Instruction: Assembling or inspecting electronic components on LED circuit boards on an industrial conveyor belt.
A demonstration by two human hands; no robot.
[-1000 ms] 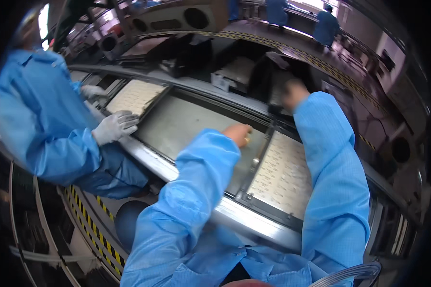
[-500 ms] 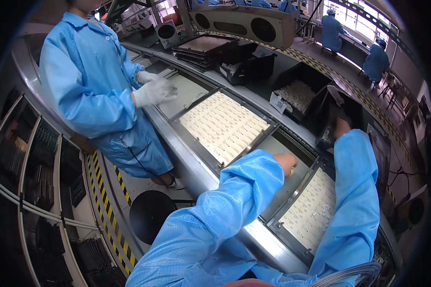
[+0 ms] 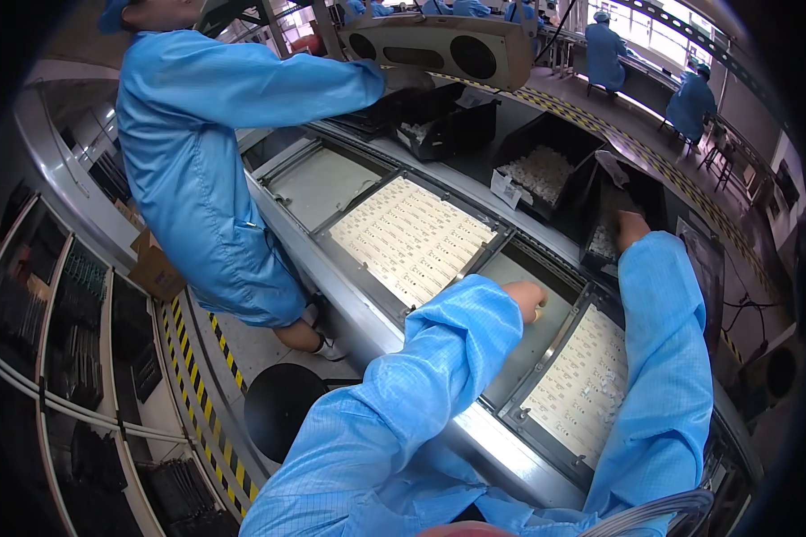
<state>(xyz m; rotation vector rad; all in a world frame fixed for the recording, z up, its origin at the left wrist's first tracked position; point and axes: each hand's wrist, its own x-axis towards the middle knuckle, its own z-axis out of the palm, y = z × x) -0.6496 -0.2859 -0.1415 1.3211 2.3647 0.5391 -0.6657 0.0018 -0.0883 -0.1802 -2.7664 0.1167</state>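
My left hand (image 3: 527, 301) is curled closed above the bare grey strip of the conveyor (image 3: 521, 351), between two framed panels. What it holds, if anything, is hidden by the fingers. My right hand (image 3: 633, 228) reaches into a black bin (image 3: 651, 199) on the far side, where small white pieces (image 3: 604, 242) lie; its fingertips are out of sight. Under my right forearm lies a cream printed panel (image 3: 571, 387) in a dark frame, with small clear or white bits scattered on it. Left of my left hand is a second cream panel (image 3: 412, 234), also framed.
Beyond the conveyor stand a black bin full of white pieces (image 3: 539, 172) and another black bin (image 3: 457, 130). A co-worker in a blue coat (image 3: 188, 170) stands at the left, arm stretched across the line. A round black stool (image 3: 285, 407) stands below; racks (image 3: 72, 349) line the left side.
The co-worker has turned and now stretches an arm over toward the dark trays, away from the conveyor. Both my hands keep nearly the same places; the view has shifted slightly.
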